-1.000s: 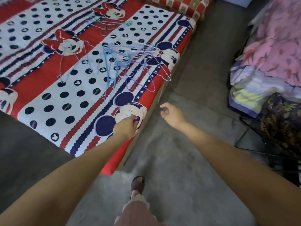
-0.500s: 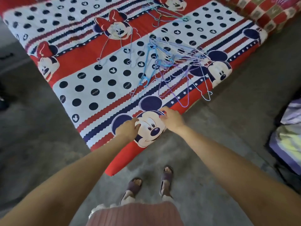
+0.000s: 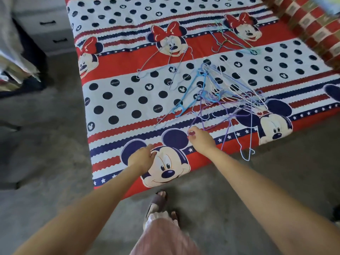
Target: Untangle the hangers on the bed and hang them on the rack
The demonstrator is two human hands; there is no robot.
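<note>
A tangled heap of thin wire hangers [image 3: 226, 96], blue, purple and white, lies on the bed [image 3: 128, 100] near its front edge, some hanging over the side. A smaller bunch of hangers [image 3: 233, 43] sits farther back on the red stripe, and a pale hanger [image 3: 161, 70] lies to the left of the heap. My right hand [image 3: 201, 138] pinches the corner of a purple hanger at the heap's near end. My left hand [image 3: 142, 158] hovers over the sheet with loosely curled fingers, holding nothing. The rack is out of view.
The bed has a red, white and blue cartoon-mouse sheet. A checked red pillow [image 3: 311, 24] lies at the back right. A grey drawer unit [image 3: 47, 28] and hanging clothes [image 3: 12, 57] stand to the left. Grey floor [image 3: 46, 144] surrounds the bed; my feet [image 3: 158, 201] stand close to it.
I have stepped closer to the bed. My right hand moved forward to the heap and took hold of a purple hanger. My left hand stayed near the printed face.
</note>
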